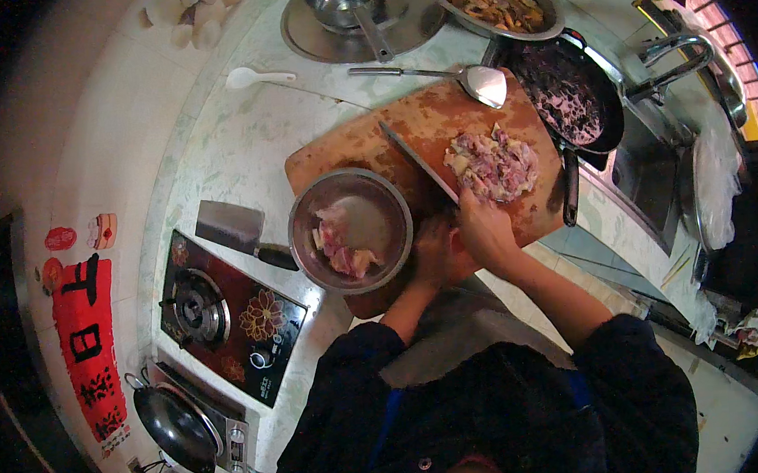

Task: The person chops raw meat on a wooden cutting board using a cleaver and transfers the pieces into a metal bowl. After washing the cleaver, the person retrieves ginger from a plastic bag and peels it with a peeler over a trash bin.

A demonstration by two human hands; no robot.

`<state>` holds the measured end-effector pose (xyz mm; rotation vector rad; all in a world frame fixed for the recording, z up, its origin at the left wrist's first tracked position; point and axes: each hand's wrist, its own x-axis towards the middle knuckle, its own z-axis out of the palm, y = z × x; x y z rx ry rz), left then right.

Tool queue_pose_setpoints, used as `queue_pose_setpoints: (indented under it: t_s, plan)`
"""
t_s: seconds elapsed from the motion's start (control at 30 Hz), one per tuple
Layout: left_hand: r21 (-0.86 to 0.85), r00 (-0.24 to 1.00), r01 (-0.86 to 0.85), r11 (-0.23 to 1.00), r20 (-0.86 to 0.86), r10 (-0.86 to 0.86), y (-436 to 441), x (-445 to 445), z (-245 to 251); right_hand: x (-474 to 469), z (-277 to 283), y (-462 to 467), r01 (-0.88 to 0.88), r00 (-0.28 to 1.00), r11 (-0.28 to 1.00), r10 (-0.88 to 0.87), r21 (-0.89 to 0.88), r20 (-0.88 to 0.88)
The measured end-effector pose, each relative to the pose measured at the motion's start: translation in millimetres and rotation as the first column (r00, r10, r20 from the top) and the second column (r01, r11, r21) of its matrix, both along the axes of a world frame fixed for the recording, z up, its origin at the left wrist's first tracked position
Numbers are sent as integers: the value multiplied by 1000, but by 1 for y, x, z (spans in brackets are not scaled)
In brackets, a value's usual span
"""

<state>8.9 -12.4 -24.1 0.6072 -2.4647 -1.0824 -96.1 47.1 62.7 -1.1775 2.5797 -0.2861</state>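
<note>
My right hand (484, 232) grips a knife (416, 158), seen nearly edge-on over a wooden cutting board (346, 140). Just beyond that hand lies a pile of chopped raw meat (496, 162). My left hand (431, 249) is low over the board, close to the right one and partly in shadow. Between the two hands shows a small bit of red meat (454, 240); whether the left fingers hold it is unclear. A metal bowl (386, 200) with raw meat pieces (343, 245) inside overlaps the board's left side, beside my left hand.
Left of the bowl lie a cleaver (230, 224) and a gas hob (226, 313). A spatula (484, 84) rests across the board's far edge. Behind stand a saucepan (346, 5) and a basin of food (491, 4). A dark frying pan (567, 98) sits beside the sink (645, 178).
</note>
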Motion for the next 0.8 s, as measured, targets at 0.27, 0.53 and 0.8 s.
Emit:
queue_pose_setpoints:
  t_s: [0.27,0.53,0.8]
  plan:
    - [-154,992,-77,985,-111,60,-1,-7,7,-20,1,57,122,991,991,-125,54,43]
    - [348,982,-187,919,61,176,1,-27,45,-61,0,66,272,960,906,-280,-325,23]
    - [205,968,-102,973,-205,145,-41,-49,88,-47,35,85,413,909,807,-333,-422,252]
